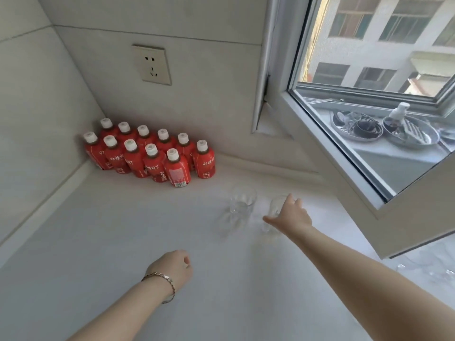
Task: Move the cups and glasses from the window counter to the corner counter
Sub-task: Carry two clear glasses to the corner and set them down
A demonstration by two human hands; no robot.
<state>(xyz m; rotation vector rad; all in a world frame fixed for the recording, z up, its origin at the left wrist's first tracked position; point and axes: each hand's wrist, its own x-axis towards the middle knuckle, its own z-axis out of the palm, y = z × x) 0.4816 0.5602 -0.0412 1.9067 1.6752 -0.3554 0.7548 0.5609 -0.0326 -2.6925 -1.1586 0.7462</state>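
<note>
Your right hand (pixel 289 215) grasps a clear glass (pixel 273 208) whose faint base may or may not touch the worktop (pixel 110 230), just beside a second glass (pixel 242 200), with open room toward the red bottles (pixel 150 153) in the corner, while your left hand (pixel 172 268) tucks its fingers under, so you cannot tell whether it is clenched.

Glassware only partly seen
The right hand (pixel 289 217) covers much of the clear glass (pixel 273 207) it grips. Faint glasses (pixel 443 274) at the lower right run off the edge. The left hand (pixel 172 267) curls its fingers out of sight.
</note>
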